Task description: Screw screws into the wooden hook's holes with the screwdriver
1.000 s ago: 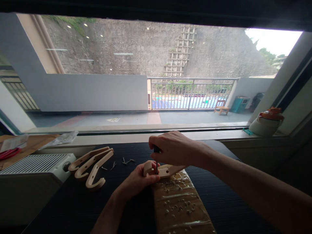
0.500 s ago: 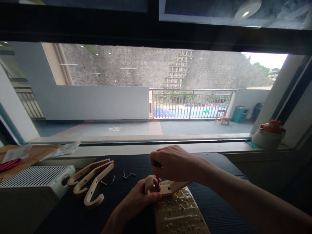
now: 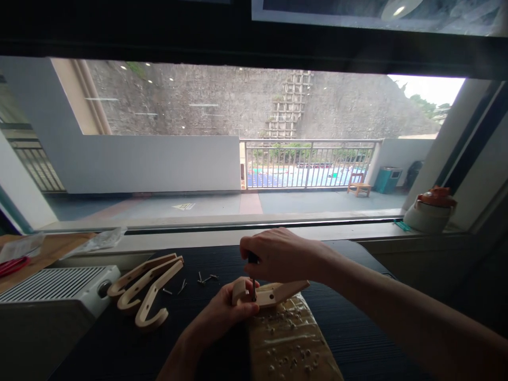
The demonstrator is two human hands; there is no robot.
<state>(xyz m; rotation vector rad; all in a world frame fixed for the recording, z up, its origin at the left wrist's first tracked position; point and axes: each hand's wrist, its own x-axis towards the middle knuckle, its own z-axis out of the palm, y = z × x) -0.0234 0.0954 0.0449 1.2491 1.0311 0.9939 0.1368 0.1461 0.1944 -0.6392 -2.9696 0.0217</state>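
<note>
Centrally, the left hand (image 3: 228, 307) is clamping its fingers on the curled end of one wooden hook (image 3: 281, 294), which is resting on one tape-wrapped block (image 3: 296, 336). The hook's long axis is running rightward from those fingers. Above, the right hand (image 3: 273, 256) is holding its fingers clamped around one screwdriver (image 3: 253, 258), whose shaft is standing nearly upright beside the curl. Three more hooks (image 3: 153, 293) are lying leftward on one black table (image 3: 119, 349), near loose screws (image 3: 204, 279) too small to count.

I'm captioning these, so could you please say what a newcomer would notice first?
Probably the right hand at the centre, gripping a screwdriver, while the left hand holds a wooden hook on a taped block. Three more hooks lie to the left on the table; a bright window is behind.
</note>
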